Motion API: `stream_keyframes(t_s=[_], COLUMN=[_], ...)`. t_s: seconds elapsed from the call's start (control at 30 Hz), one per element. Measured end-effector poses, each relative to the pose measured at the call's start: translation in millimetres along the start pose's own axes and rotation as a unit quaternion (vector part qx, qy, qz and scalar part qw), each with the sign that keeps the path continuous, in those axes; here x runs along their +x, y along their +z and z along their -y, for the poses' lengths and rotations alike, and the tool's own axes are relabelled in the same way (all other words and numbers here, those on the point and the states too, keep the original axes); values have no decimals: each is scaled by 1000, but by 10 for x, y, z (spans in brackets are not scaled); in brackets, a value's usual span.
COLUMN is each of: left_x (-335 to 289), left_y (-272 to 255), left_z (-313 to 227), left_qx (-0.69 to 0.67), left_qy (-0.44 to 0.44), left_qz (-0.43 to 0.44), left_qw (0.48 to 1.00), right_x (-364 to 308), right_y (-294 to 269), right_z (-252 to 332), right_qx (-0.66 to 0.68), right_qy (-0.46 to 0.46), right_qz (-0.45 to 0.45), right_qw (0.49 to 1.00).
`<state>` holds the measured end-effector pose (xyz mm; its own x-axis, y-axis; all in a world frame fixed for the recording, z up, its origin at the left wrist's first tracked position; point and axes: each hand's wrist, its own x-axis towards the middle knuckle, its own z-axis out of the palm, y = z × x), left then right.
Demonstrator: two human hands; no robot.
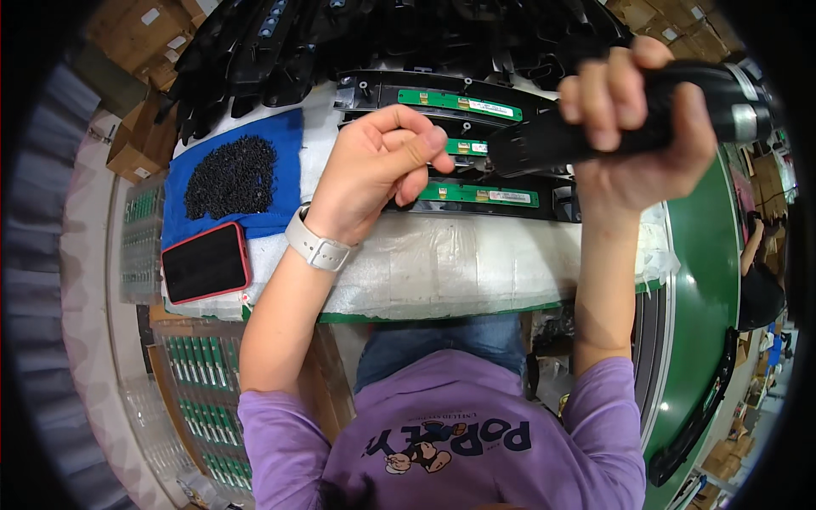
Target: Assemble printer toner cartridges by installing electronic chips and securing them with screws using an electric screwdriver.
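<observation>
Above the pale, padded worktop (527,272), the right hand (637,127) is wrapped around a black handheld tool (544,143), whose nose points left over the middle of three long black housings (378,95) fitted with green circuit boards (489,195). The left hand (382,161) is just beside that nose, thumb and forefinger brought together (whether something tiny sits between them, I cannot tell). The housings lie one behind another on the worktop, the middle one partly hidden by hand and tool. With fingertips this near the nose, a slip of the tool could nip them, and a slanted push could scratch a board or nudge a housing askew. A careless sweep leftward might scatter the small black pieces (231,178) heaped on a blue cloth (287,140), or catch the red-edged phone (204,263), which lies close to the worktop's left end. Beyond the housings, a crowd of dark parts (280,59) limits forward reach; on the near side, a band of padding runs to the edge, allowing more room.
</observation>
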<state>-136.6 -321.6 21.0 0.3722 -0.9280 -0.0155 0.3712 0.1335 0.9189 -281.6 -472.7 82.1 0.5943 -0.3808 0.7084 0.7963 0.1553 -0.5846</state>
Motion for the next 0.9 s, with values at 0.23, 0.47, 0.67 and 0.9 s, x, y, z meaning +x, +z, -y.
stream_keyframes(t_s=[0.23, 0.47, 0.67, 0.9], left_x=[-5, 0, 0, 25], left_y=[37, 53, 73, 54], left_z=[77, 116, 91, 20], left_qx=[-3, 36, 71, 165], left_qy=[-46, -34, -15, 97], left_qz=[68, 75, 62, -52], left_qw=[997, 996, 995, 980], right_x=[-25, -60, -59, 41], right_y=[-90, -105, -83, 288], right_z=[155, 101, 69, -117], right_qx=[95, 90, 83, 53], right_qy=[-25, -18, -13, 22], right_qz=[-46, -40, -29, -185], right_qw=[994, 995, 996, 981])
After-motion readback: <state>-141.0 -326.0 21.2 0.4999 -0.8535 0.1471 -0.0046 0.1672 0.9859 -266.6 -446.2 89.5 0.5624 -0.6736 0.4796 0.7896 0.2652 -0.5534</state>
